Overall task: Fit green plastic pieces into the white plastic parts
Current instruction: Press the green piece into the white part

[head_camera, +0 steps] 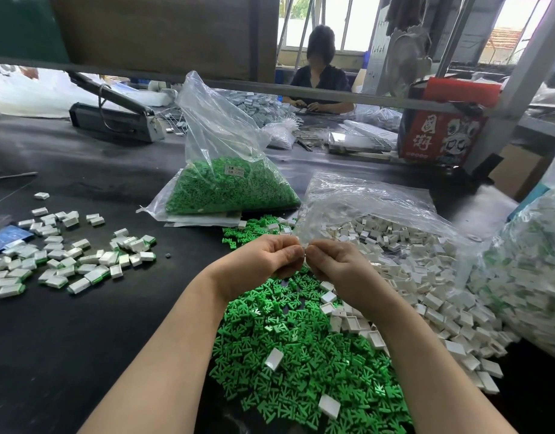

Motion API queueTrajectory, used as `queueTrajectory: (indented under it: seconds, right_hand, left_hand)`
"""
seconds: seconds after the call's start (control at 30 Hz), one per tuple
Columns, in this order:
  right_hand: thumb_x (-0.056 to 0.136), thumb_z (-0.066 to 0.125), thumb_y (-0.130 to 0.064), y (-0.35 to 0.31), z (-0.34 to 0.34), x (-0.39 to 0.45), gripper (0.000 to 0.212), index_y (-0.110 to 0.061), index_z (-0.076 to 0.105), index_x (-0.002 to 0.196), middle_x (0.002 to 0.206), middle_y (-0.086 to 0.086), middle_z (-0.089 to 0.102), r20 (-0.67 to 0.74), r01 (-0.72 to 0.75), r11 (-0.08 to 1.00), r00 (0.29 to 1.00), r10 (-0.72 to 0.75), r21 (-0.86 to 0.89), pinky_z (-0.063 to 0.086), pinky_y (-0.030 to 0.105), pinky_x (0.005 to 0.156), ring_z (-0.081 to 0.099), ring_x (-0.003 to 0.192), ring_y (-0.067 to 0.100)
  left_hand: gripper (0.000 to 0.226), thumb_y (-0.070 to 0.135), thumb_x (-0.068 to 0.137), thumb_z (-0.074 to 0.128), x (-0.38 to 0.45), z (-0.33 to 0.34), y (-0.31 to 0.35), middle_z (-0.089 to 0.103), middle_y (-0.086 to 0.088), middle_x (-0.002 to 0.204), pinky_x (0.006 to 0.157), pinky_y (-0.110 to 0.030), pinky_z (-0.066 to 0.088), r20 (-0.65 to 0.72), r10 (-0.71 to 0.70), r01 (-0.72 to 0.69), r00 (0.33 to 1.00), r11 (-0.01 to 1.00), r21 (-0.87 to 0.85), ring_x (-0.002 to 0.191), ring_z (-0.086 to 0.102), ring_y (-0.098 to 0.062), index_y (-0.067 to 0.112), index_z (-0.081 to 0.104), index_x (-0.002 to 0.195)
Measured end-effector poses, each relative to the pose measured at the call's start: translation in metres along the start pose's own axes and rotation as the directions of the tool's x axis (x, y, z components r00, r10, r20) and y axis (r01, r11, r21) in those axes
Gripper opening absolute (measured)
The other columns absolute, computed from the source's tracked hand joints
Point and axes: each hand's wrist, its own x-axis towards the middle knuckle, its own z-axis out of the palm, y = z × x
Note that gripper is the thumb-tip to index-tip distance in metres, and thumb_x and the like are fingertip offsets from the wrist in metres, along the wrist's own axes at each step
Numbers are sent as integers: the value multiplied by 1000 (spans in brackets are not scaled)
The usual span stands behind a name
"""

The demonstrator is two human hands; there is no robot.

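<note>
Both hands, left (263,258) and right (332,261), pinch one small white plastic part (303,252) together above the loose green plastic pieces (301,355), probably pressing an insert home.

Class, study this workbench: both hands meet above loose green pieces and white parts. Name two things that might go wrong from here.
1. The left hand and right hand pinch something small between them, mostly hidden; if it slips, it may drop into the loose green pieces and be hard to find.
2. Empty white parts spill against the green heap, so unassembled shells might get mixed up with the finished pieces on the left.
</note>
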Motion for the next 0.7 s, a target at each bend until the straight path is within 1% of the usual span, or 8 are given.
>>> queueTrajectory:
  seconds: [0.07, 0.13, 0.23, 0.33, 0.43, 0.57, 0.63, 0.7]
  right_hand:
    - [102, 48, -15, 0, -1, 0, 34, -19, 55, 69, 59, -7, 39, 25, -13, 1000, 1000, 13, 24, 30, 29, 57, 33, 58, 13]
    - [102, 48, -15, 0, -1, -1, 39, -25, 59, 67, 60, -6, 39, 41, -20, 999, 999, 18, 32, 29, 32, 59, 33, 61, 16]
    - [103, 47, -16, 0, -2, 0, 45, -34, 61, 63, 59, -9, 39, 51, -14, 1000, 999, 13, 10, 29, 30, 58, 33, 60, 12]
    - [102, 50, -19, 1, -3, 2, 41, -34, 59, 65, 56, -15, 42, 41, 3, 995, 999, 1, -99, 30, 24, 55, 35, 56, 6]
    - [101, 52, -22, 0, -3, 1, 36, -32, 58, 67, 53, -17, 45, 21, 14, 979, 1000, -10, -204, 30, 17, 50, 35, 52, 0]
    - [103, 47, -17, -4, -1, 0, 38, -29, 60, 69, 54, -14, 41, 22, 7, 1000, 1000, -6, -29, 29, 21, 53, 34, 54, 4]
    - [103, 45, -13, -6, -3, -1, 33, -16, 53, 72, 56, -11, 38, 34, 8, 997, 999, -10, 74, 28, 21, 53, 32, 53, 5]
    - [103, 44, -11, -6, -5, -2, 31, -6, 50, 74, 56, -10, 38, 47, -3, 997, 999, -1, 81, 28, 19, 53, 32, 52, 5]
  left_hand:
    - [40, 32, 91, 54, 0, 0, 2, 49, -5, 81, 83, -39, 39, 13, -1, 1, 1000, 999, 34, 82, 43, -19, -7, 55, 99]
    - [38, 32, 91, 54, 0, 0, 2, 49, -5, 82, 83, -39, 39, 17, -5, 5, 1000, 999, 42, 82, 44, -19, -6, 56, 97]
    - [36, 32, 92, 54, 0, 0, 2, 49, -4, 80, 81, -38, 39, 22, -8, 7, 1000, 999, 46, 81, 43, -19, -3, 57, 96]
    - [29, 31, 93, 53, 1, 0, 1, 50, -1, 77, 79, -38, 39, 18, -1, 0, 1000, 997, 80, 79, 44, -19, 3, 59, 92]
    - [19, 20, 102, 50, 2, 0, -2, 50, -2, 79, 82, -38, 41, 17, 7, -9, 1000, 996, 88, 81, 46, -19, 5, 60, 95]
    - [27, 21, 102, 50, 2, 0, 0, 52, 4, 77, 78, -29, 41, 7, 38, -38, 999, 999, 21, 77, 47, -11, -5, 58, 102]
    - [26, 28, 96, 52, 1, 1, 2, 52, 8, 75, 72, -20, 42, 18, 50, -49, 999, 998, -37, 71, 48, -5, 4, 61, 99]
    - [20, 28, 96, 52, 1, 2, 3, 51, 11, 70, 66, -17, 40, 31, 53, -52, 998, 998, -42, 66, 46, -3, 10, 60, 94]
